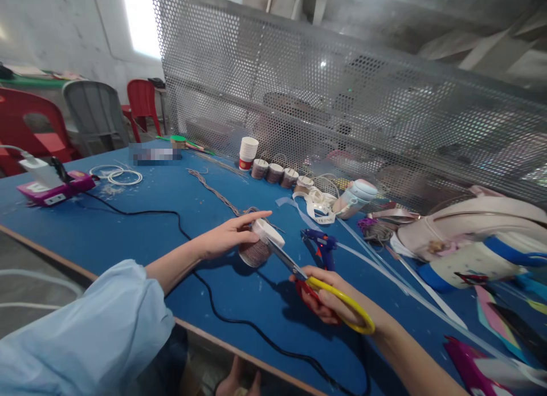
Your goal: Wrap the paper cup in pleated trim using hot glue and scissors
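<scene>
My left hand grips a paper cup wrapped in brownish cord, tipped on its side just above the blue table, forefinger stretched along its top. My right hand holds scissors with yellow and red handles. The blades point up-left and meet the cup's white bottom edge. A braided cord trails from the cup toward the back of the table.
A blue glue gun lies just beyond the scissors, and a black cable crosses the table. Behind stand a stack of paper cups, several wrapped cups, ribbon, a pink bag and a perforated metal screen. A pink power strip sits left.
</scene>
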The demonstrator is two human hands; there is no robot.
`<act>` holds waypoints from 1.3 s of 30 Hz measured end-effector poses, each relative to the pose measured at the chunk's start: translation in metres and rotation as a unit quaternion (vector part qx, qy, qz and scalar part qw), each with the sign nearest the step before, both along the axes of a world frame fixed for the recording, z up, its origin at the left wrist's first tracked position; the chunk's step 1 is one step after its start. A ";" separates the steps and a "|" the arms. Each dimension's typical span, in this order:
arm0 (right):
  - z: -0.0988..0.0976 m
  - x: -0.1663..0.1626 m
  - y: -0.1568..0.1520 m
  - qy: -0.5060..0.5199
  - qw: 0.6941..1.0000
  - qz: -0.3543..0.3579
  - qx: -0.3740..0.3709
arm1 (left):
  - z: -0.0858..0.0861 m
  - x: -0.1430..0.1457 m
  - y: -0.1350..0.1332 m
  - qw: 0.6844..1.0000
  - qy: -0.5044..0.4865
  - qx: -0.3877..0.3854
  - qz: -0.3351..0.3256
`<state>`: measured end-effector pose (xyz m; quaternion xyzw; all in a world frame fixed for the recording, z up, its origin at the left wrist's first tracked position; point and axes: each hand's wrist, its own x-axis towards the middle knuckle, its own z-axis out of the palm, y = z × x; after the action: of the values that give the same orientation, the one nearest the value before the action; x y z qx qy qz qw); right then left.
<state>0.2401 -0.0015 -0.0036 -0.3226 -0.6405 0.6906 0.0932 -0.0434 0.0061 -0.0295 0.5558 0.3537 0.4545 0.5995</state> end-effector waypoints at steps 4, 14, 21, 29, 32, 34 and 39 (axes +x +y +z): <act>-0.005 -0.004 -0.004 0.016 1.000 -0.017 0.017 | 0.003 0.003 -0.002 0.999 -0.035 -0.035 0.016; -0.001 -0.012 -0.003 0.003 1.000 -0.022 0.021 | 0.001 0.003 -0.001 0.999 -0.029 -0.035 0.006; -0.001 -0.005 -0.001 -0.006 1.000 -0.012 0.003 | 0.000 0.002 0.000 1.000 -0.018 -0.014 -0.005; 0.000 0.002 0.001 -0.053 0.997 -0.005 0.049 | 0.000 0.002 -0.001 1.000 0.011 -0.014 -0.007; 0.002 0.004 0.002 -0.066 0.996 0.004 0.062 | 0.000 0.001 -0.001 1.000 0.023 -0.007 -0.013; 0.003 0.005 0.002 -0.066 0.996 0.005 0.058 | 0.000 0.000 -0.001 0.999 0.031 -0.005 -0.016; 0.001 0.009 0.003 -0.075 0.996 -0.005 0.048 | 0.002 0.000 -0.002 0.999 0.039 0.000 -0.024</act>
<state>0.2493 0.0017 -0.0031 -0.3720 -0.6761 0.6328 0.0637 -0.0434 0.0045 -0.0279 0.5816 0.3630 0.4177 0.5963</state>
